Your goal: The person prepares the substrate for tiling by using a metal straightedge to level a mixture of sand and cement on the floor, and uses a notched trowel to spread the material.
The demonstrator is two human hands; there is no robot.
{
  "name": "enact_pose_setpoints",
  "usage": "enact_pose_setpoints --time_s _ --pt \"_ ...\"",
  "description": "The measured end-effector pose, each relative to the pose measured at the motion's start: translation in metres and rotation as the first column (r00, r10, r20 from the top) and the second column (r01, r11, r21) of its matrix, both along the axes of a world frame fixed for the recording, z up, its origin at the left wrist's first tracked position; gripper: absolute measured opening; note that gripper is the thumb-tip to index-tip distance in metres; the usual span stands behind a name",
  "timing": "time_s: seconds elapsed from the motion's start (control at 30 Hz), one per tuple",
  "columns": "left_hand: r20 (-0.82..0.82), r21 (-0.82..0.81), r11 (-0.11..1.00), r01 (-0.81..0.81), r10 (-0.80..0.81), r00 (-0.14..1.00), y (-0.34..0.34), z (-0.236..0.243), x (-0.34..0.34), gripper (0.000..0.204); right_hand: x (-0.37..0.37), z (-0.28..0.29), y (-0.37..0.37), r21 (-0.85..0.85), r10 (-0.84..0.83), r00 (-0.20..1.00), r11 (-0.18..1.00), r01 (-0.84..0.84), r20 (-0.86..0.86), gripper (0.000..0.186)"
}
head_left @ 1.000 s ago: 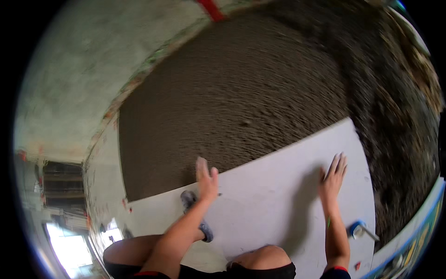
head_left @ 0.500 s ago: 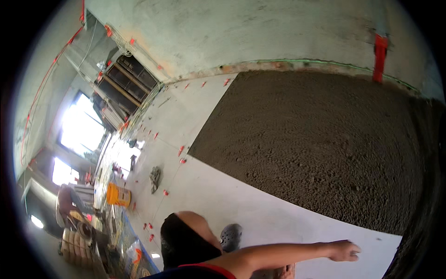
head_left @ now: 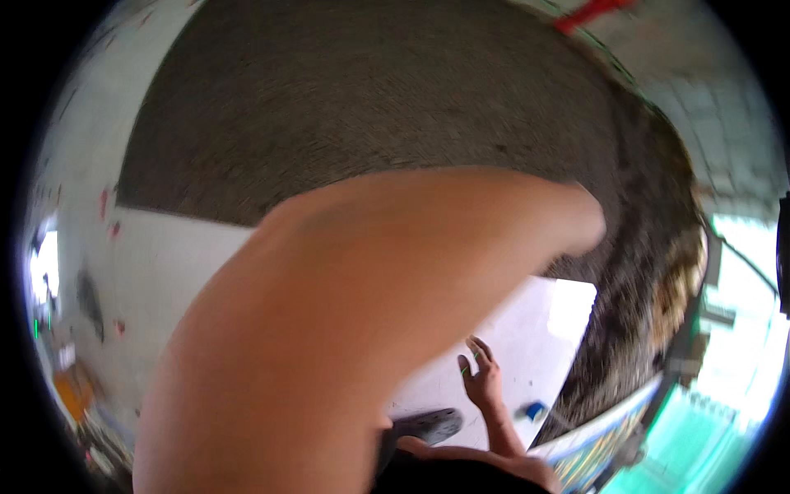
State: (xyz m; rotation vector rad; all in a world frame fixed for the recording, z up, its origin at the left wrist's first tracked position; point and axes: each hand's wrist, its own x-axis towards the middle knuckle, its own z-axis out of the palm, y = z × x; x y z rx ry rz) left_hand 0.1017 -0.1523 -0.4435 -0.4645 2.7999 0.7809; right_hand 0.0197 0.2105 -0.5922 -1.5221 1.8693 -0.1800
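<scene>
My left forearm fills the middle of the view, coming in from the lower left. My left hand (head_left: pixel 576 218) is at its far end over the grey mortar bed (head_left: pixel 354 90), smeared by motion, its fingers hidden. Lower down, my right hand (head_left: pixel 484 377) is above the pale floor tile (head_left: pixel 535 329), fingers apart and nothing in them. A small blue and white object (head_left: pixel 535 411), too blurred to name, lies on the tile beside my right wrist. My grey shoe (head_left: pixel 428 426) stands on the tile to the left of that hand.
Rough loose mortar (head_left: pixel 617 354) edges the tile on the right. Beyond it are a bright opening with green sheeting (head_left: pixel 691 445) and a block wall (head_left: pixel 724 132). Laid tiles (head_left: pixel 177 247) extend left, with a dark rag-like thing (head_left: pixel 90 305) and an orange bucket (head_left: pixel 72 393).
The view has swung right and downward. My left arm has come up close across the picture. My right hand and the bright opening on the right have come into sight.
</scene>
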Motion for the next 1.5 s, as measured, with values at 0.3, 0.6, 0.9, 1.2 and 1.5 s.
enact_pose_setpoints --time_s 0.3,0.6,0.9,1.2,1.5 --pt "-0.175 0.062 0.997 -0.043 0.053 0.983 0.019 -0.078 0.029 0.032 -0.153 0.102 0.164 0.171 -0.642 0.685 0.674 0.718 -0.346 0.036" --pt "0.067 0.017 0.999 -0.045 0.044 0.997 0.056 -0.051 -0.029 0.034 -0.215 0.011 0.424 0.167 -0.805 0.43 0.397 0.903 -0.409 0.043" --pt "0.274 -0.127 0.982 0.136 -0.097 0.957 0.114 -0.087 -0.187 0.038 -0.351 0.0 0.589 -0.314 -0.752 -0.428 -0.302 0.9 -0.502 0.056" --pt "0.074 -0.137 0.99 -0.046 0.056 0.996 0.331 -0.228 -0.384 0.076 -0.495 -0.015 0.723 -0.471 -0.65 -0.583 -0.366 0.802 -0.488 0.07" --pt "-0.17 -0.311 0.95 -0.042 -0.012 0.985 0.45 -0.27 -0.46 0.078 -0.565 -0.068 0.844 -0.42 -0.564 -0.431 -0.158 0.894 -0.704 0.072"
